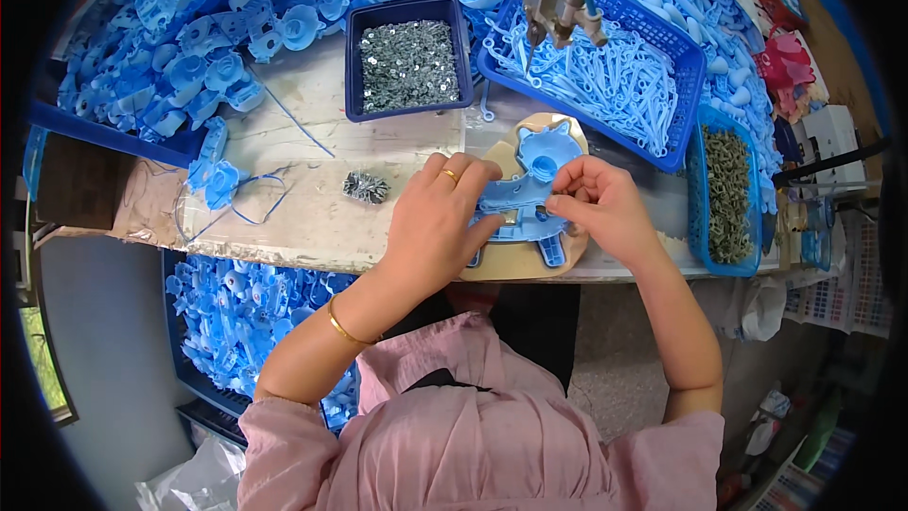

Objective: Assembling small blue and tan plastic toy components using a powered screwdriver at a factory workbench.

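A light-blue plastic toy shell (512, 191), shaped like an animal with a round, eared head, lies hollow side up on a tan shaped holder (570, 258). My left hand (437, 213) grips the shell's left end, fingers curled over its upper edge and thumb across its lower part. A small metallic piece (510, 219) shows inside the shell near that thumb. At the shell's right side, below the head, the fingertips of my right hand (605, 208) are pinched together. What they hold, if anything, is hidden.
A dark blue tray of small metal parts (409, 66) stands beyond, beside a blue basket of thin plastic rods (605, 76). Screws fill a basket (726, 194) at right. Metal machine tooling (558, 5) hangs above. Blue shells (218, 38) are heaped far left; a metal cluster (366, 187) lies nearer.
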The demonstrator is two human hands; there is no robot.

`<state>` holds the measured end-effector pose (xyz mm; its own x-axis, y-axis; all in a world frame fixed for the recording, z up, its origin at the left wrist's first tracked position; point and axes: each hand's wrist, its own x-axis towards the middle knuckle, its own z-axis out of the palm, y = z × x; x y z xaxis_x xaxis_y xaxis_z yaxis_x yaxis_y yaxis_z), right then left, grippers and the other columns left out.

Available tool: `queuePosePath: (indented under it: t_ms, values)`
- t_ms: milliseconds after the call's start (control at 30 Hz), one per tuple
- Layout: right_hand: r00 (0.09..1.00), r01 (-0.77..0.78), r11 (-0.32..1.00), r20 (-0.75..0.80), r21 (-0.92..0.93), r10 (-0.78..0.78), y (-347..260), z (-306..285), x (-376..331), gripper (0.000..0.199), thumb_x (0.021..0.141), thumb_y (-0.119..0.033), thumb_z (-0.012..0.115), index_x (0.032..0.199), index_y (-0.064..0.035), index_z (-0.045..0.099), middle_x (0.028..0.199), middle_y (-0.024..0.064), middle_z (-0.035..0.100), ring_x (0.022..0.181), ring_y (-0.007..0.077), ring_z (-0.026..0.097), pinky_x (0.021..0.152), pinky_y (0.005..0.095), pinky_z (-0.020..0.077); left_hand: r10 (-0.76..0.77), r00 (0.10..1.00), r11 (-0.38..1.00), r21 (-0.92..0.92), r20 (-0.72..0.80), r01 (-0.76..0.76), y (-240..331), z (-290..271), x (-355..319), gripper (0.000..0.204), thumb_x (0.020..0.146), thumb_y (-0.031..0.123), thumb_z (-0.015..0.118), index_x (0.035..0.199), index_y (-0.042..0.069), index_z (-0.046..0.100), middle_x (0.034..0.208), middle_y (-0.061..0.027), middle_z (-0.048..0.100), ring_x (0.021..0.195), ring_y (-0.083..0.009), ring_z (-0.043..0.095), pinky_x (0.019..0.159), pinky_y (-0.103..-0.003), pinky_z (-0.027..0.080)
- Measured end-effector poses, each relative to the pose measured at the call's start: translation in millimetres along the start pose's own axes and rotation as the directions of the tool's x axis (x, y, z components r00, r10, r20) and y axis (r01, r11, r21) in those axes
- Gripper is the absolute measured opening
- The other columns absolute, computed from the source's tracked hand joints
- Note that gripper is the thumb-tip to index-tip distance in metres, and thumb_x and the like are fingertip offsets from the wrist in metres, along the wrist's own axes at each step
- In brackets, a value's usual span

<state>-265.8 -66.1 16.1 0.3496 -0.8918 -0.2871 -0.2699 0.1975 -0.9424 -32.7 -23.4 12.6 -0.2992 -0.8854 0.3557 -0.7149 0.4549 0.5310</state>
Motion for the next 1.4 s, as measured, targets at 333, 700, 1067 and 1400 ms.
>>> queuePosePath:
  t_ms: [333,700,1067,1400]
  values:
    - [1.0,-0.009,0.993,0.005,-0.114,0.01,-4,2,1,0.017,0.082,0.0,0.075,0.094,-0.0015,0.063,0.083,-0.0006,0.064,0.066,-0.0002,0.053,0.057,0.0166,0.0405,-0.012,1.0,1.0,-0.006,0.0,0.012,-3,3,0,0.039,0.07,0.01,0.078,0.104,0.009,0.059,0.097,-0.0086,0.059,0.09,-0.0306,0.055,0.079,-0.041,0.047]
    - [0.997,0.001,0.964,0.078,-0.266,0.02,-18,1,1,0.017,0.08,-0.001,0.074,0.095,0.0006,0.066,0.081,0.0025,0.066,0.067,0.0021,0.056,0.057,0.02,0.0435,-0.012,1.0,1.0,-0.008,-0.005,0.012,-5,3,-1,0.025,0.07,0.012,0.078,0.09,0.009,0.065,0.096,-0.004,0.064,0.088,-0.0273,0.059,0.075,-0.039,0.05]
    - [0.949,0.292,0.548,0.168,-0.783,-0.266,-33,2,9,0.015,0.073,-0.012,0.079,0.087,-0.0077,0.075,0.088,0.0051,0.061,0.083,0.0207,0.062,0.073,0.0339,0.0501,0.02,1.0,0.995,0.098,-0.013,-0.019,-1,5,2,0.012,0.069,0.014,0.08,0.074,0.009,0.07,0.099,-0.0015,0.065,0.085,-0.0237,0.059,0.072,-0.037,0.049]
    - [0.821,0.5,0.611,0.11,-0.613,-0.561,-116,63,38,0.027,0.081,-0.015,0.074,0.105,-0.0094,0.065,0.095,0.0062,0.061,0.088,0.0224,0.061,0.066,0.0347,0.0498,-0.047,0.999,0.999,0.028,0.02,0.046,-2,-6,-4,0.029,0.075,0.027,0.08,0.099,0.012,0.073,0.101,-0.0052,0.065,0.089,-0.0272,0.06,0.078,-0.041,0.048]
